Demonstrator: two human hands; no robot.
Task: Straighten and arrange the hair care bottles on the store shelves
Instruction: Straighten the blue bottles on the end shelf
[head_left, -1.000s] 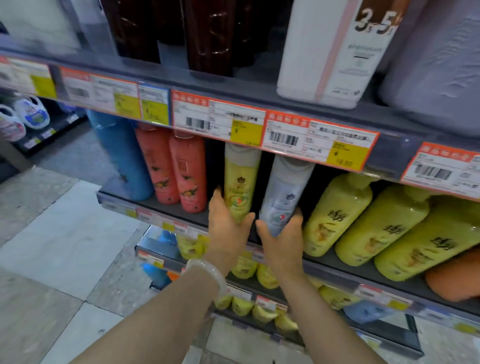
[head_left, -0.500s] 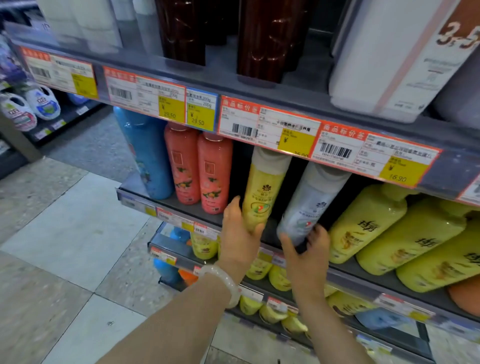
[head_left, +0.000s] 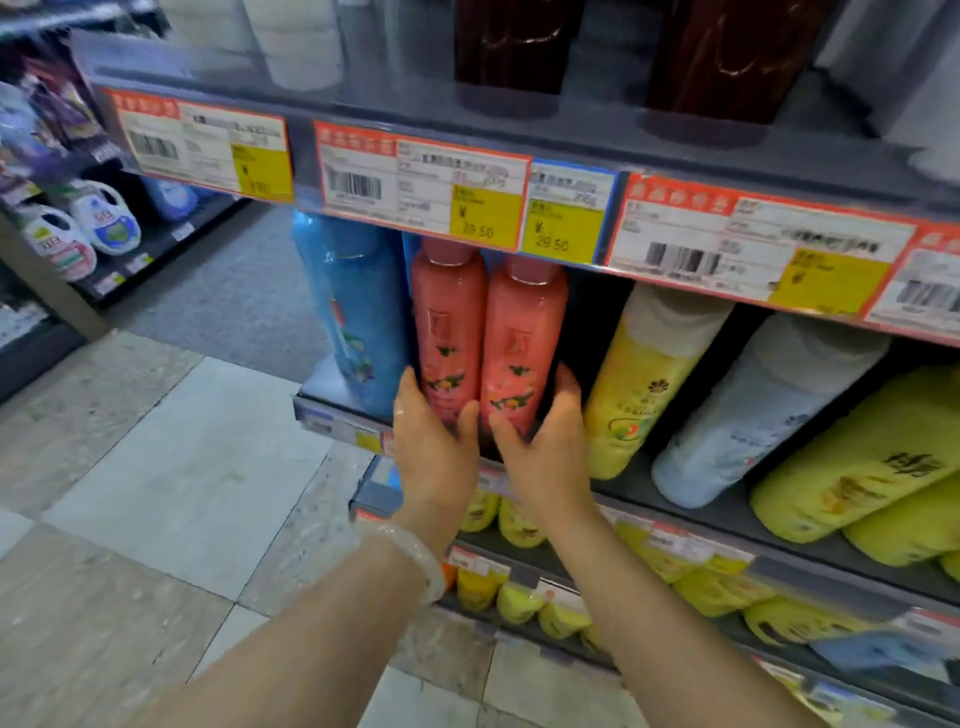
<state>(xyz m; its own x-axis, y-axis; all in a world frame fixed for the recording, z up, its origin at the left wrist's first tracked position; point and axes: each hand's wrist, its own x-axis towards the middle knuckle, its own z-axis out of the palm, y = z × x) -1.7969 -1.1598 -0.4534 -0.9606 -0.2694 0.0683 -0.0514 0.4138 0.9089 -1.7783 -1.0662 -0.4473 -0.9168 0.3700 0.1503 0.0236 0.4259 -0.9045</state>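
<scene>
Two pink bottles (head_left: 485, 338) stand side by side as I cup them, left hand (head_left: 434, 447) curled at 9 o'clock, right hand (head_left: 545, 447) at 3, squaring them.

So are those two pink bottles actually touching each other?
Touching. The head view shows the left pink bottle and right pink bottle pressed side by side, no gap along their bodies.

L hand (head_left: 434, 452) on left pink bottle (head_left: 448, 332), R hand (head_left: 545, 457) on right pink bottle (head_left: 522, 348), both upright
</scene>
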